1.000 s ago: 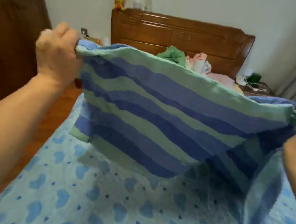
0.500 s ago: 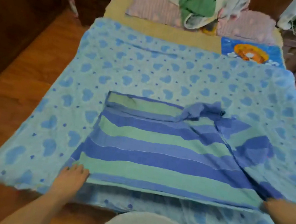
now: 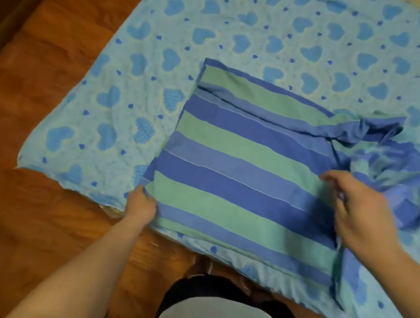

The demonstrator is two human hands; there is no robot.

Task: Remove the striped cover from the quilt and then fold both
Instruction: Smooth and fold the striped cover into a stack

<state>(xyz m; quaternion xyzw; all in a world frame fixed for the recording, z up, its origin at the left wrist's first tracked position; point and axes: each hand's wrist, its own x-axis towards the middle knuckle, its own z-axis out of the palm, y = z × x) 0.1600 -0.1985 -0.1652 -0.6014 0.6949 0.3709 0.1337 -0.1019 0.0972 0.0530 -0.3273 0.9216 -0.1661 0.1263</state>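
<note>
Folding striped cover (image 3: pixel 245 170) on quilt (image 3: pixel 251 28). Left hand (image 3: pixel 140 207) pinches 8 o'clock corner; right hand (image 3: pixel 360 210) grips 3 o'clock bunching. Next: flatten it.

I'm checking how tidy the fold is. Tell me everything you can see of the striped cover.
The striped cover is thin woven-looking cloth in blue and green bands. It lies flat on the heart-print quilt, folded to a rough rectangle, its right end bunched and rumpled. The left hand holds its near left corner; the right hand rests on its right side, fingers at the bunched part.
</note>
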